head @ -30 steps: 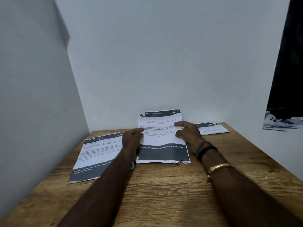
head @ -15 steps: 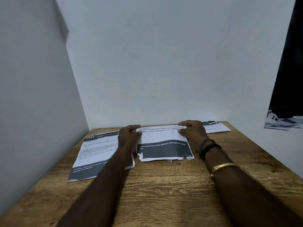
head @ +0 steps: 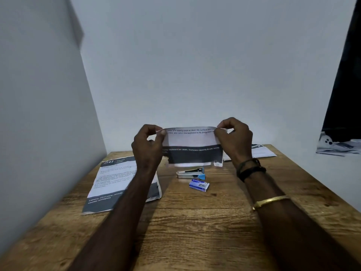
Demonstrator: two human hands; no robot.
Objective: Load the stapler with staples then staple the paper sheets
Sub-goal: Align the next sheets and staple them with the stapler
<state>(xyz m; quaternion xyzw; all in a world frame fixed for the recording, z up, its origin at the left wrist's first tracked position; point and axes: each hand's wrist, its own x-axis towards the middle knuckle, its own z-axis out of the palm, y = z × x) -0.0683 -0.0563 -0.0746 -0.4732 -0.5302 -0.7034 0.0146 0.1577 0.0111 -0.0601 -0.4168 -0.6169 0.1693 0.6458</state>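
Note:
A folded stack of printed paper sheets (head: 192, 147) hangs upright above the table, its top edge pinched at both corners. My left hand (head: 147, 148) grips the left corner and my right hand (head: 235, 140) grips the right corner. Below the raised sheets a small silver stapler (head: 190, 173) with blue trim lies on the wood. A blue box of staples (head: 199, 185) lies just in front of it.
Another printed sheet (head: 117, 182) lies flat at the left of the wooden table (head: 195, 222), partly under my left forearm. A further sheet (head: 260, 151) rests at the back right. Grey walls close in on the left and behind.
Both hands have lifted the folded sheets off the table and raised them upright. This uncovered the stapler and the staple box, which were hidden beneath the paper.

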